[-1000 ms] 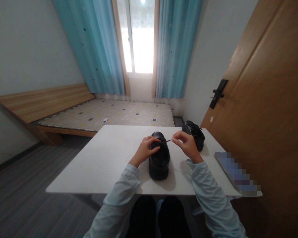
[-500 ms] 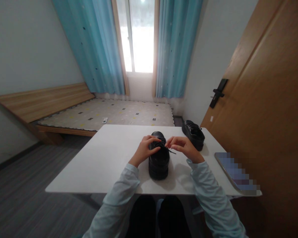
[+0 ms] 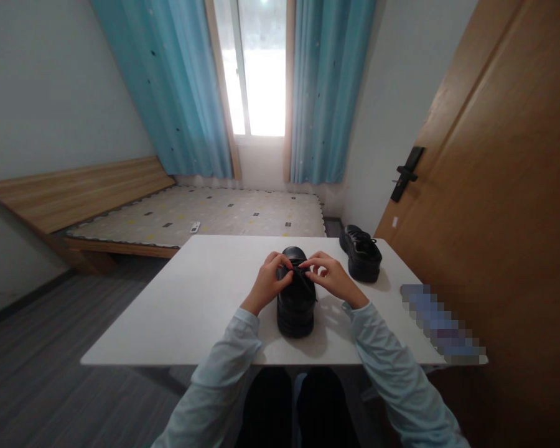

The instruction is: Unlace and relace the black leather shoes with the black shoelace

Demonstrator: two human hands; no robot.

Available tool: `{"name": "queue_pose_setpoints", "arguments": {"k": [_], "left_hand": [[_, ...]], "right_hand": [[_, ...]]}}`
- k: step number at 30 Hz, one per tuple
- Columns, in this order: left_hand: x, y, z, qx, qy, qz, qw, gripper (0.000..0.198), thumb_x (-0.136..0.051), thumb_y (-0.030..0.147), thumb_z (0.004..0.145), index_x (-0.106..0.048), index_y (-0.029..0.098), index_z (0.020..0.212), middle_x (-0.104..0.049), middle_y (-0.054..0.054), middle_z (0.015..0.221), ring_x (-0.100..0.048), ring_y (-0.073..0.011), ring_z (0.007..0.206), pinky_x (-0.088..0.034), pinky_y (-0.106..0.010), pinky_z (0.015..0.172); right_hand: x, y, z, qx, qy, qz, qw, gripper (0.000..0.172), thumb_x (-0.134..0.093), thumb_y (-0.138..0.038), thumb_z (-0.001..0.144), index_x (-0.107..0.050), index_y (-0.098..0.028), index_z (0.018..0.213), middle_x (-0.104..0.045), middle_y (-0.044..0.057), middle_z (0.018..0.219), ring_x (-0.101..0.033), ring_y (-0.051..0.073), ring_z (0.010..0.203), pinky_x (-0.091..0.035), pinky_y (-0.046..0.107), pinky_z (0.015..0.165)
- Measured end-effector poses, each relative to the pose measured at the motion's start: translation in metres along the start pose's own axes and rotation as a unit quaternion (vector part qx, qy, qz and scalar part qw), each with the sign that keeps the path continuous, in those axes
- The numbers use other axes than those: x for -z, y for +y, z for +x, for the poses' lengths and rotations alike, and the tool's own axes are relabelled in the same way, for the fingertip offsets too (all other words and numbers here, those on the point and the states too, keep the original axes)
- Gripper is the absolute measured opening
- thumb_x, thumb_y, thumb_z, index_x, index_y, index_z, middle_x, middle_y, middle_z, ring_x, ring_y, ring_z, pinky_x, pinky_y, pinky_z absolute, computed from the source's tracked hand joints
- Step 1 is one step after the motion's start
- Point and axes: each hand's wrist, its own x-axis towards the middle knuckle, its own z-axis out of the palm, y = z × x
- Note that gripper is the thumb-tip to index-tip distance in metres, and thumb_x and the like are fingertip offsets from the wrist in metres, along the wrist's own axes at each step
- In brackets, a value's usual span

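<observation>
A black lace-up shoe [image 3: 295,314] stands upright on the white table with its heel toward me. My left hand [image 3: 271,279] is at the left side of its lacing, thumb and fingers pinched on the shoelace [image 3: 299,271]. From the right, my right hand [image 3: 331,275] pinches the lace too, close to the left fingertips. The exact loops between the fingers are too small and dark to make out. A loose lace end hangs at the shoe's right side. The matching black shoe [image 3: 363,255] rests at the table's far right, apart from both hands.
The white table [image 3: 177,311] spans the space before me. A blurred-out flat device [image 3: 441,323] lies along its right edge. Beyond stand a bed [image 3: 224,214] with a small white remote-like object [image 3: 195,227] on it, and a wooden door [image 3: 490,186] at the right.
My right hand has moved left and inward over the shoe's lacing, and its fingers have closed on the lace. My left fingers have drawn into a pinch. The shoe stays in place.
</observation>
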Motion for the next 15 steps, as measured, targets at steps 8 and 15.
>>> {"name": "queue_pose_setpoints", "arguments": {"k": [8, 15], "left_hand": [[-0.004, -0.008, -0.001, 0.027, 0.025, -0.006, 0.999, 0.011, -0.053, 0.015, 0.075, -0.05, 0.019, 0.085, -0.052, -0.003, 0.088, -0.053, -0.0175, 0.086, -0.049, -0.034, 0.078], [0.001, 0.004, 0.0, -0.031, -0.021, 0.027, 0.999, 0.018, -0.062, 0.02, 0.076, -0.06, 0.021, 0.094, -0.057, -0.007, 0.104, -0.052, -0.0229, 0.106, -0.042, -0.04, 0.095]], "right_hand": [[-0.007, 0.0, 0.0, 0.037, 0.011, -0.033, 0.999, 0.029, -0.058, -0.007, 0.074, -0.071, -0.021, 0.096, -0.053, 0.003, 0.09, -0.05, 0.009, 0.067, -0.046, 0.023, 0.058], [-0.008, -0.002, 0.0, 0.039, 0.019, -0.057, 0.997, 0.025, -0.057, -0.007, 0.075, -0.07, -0.018, 0.094, -0.054, 0.004, 0.09, -0.051, 0.011, 0.071, -0.046, 0.024, 0.061]]}}
